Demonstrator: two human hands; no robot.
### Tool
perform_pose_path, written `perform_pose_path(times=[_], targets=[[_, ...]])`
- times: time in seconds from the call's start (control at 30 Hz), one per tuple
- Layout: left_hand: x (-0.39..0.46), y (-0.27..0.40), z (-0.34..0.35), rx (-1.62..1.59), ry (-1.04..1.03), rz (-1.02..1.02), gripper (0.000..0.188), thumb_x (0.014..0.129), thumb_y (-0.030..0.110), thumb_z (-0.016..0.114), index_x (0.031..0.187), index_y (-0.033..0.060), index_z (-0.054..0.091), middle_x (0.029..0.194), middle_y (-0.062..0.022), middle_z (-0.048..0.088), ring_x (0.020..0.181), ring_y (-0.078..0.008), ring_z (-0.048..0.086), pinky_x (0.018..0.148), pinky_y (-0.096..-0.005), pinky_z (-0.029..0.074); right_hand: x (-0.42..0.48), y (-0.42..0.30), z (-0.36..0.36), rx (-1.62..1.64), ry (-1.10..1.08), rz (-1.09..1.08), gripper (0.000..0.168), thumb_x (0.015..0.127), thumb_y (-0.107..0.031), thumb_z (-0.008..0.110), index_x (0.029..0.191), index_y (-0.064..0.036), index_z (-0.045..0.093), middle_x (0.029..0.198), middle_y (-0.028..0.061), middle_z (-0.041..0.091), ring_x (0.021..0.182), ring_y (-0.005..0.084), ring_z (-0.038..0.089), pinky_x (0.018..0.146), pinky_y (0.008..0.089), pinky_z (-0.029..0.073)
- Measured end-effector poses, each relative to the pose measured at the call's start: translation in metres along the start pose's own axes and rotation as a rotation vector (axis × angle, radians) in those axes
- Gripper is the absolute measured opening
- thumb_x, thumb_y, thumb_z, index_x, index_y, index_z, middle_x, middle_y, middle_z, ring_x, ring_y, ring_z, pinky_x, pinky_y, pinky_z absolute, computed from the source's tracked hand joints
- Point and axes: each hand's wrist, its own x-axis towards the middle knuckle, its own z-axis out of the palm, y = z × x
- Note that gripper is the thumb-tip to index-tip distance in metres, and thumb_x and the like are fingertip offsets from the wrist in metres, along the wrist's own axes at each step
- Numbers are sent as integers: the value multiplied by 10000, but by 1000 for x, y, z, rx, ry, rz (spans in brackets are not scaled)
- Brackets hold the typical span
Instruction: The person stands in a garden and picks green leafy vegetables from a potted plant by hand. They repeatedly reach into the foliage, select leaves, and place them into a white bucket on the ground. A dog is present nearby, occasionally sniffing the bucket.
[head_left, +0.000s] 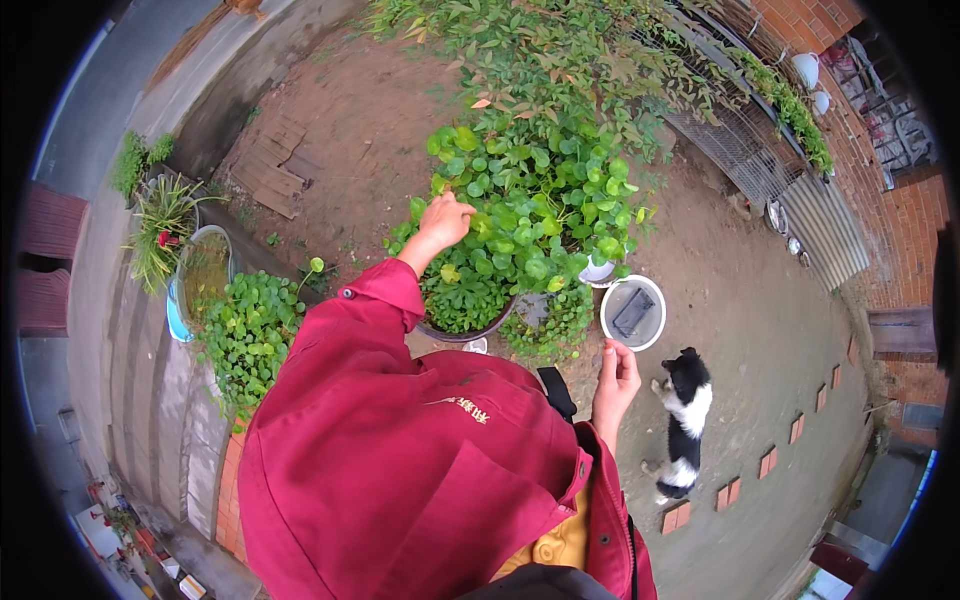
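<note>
My left hand (446, 219) reaches into the round green leaves of a pennywort-like plant (536, 202) in a large dark-rimmed pot (469, 335). Its fingertips are at the leaves, and whether they grip a stem is hidden. On the right, my right hand (616, 379) is raised with thumb and fingertips drawn together. Anything pinched there is too small to make out. Just beyond it in the picture stands a round white bucket (661, 311) with a dark rectangular object (634, 312) inside. A pale bowl (598, 271) is partly covered by leaves.
A black-and-white dog (684, 427) stands right of my right hand. Bricks (727, 495) lie in a row on the ground. More potted greenery (251, 330) and a water-filled tub (206, 270) stand left. A leafy shrub (555, 60) overhangs the pot. Wire mesh (739, 146) runs along the right.
</note>
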Motion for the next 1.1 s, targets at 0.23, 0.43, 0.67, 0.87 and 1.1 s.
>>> perform_pose_path(times=[0.23, 0.43, 0.67, 0.87, 1.1], targets=[[-20, 20, 40, 25, 135, 54, 296, 862, 156, 572, 1118, 177, 718, 1034, -152, 570, 1044, -334, 542, 926, -417, 464, 3, -4, 2, 12, 14, -9, 145, 965, -94, 585, 1053, -8, 660, 889, -11, 643, 794, 43, 549, 730, 198, 438], [-1, 4, 13, -87, 134, 68, 305, 871, 153, 572, 1147, 169, 701, 1025, -157, 557, 1051, -339, 543, 938, -420, 454, 4, -4, 0, -6, 15, 8, 145, 964, -94, 587, 1054, -7, 660, 887, -13, 642, 795, 43, 549, 728, 198, 438], [28, -20, -6, 21, 190, -322, 371, 895, 261, 540, 1249, 200, 635, 1214, -157, 538, 1179, -318, 503, 978, -447, 426, 2, -3, -1, -30, -4, -2, 149, 960, -110, 601, 1051, -9, 662, 880, -13, 646, 791, 48, 550, 714, 208, 445], [7, 13, 44, 62, 7, -182, 355, 902, 262, 503, 1205, 203, 678, 1218, -160, 543, 1159, -333, 506, 979, -435, 432, 3, -3, 5, -22, -23, -21, 144, 956, -114, 610, 1038, -11, 666, 869, -18, 645, 781, 46, 545, 700, 205, 439], [-15, 13, 55, -31, 141, -132, 337, 897, 278, 563, 1163, 116, 690, 1128, -157, 570, 1118, -337, 518, 959, -430, 427, 1, -7, 13, -28, -66, -45, 126, 951, -113, 616, 1022, -21, 664, 796, -63, 582, 700, 19, 469, 611, 184, 370]])
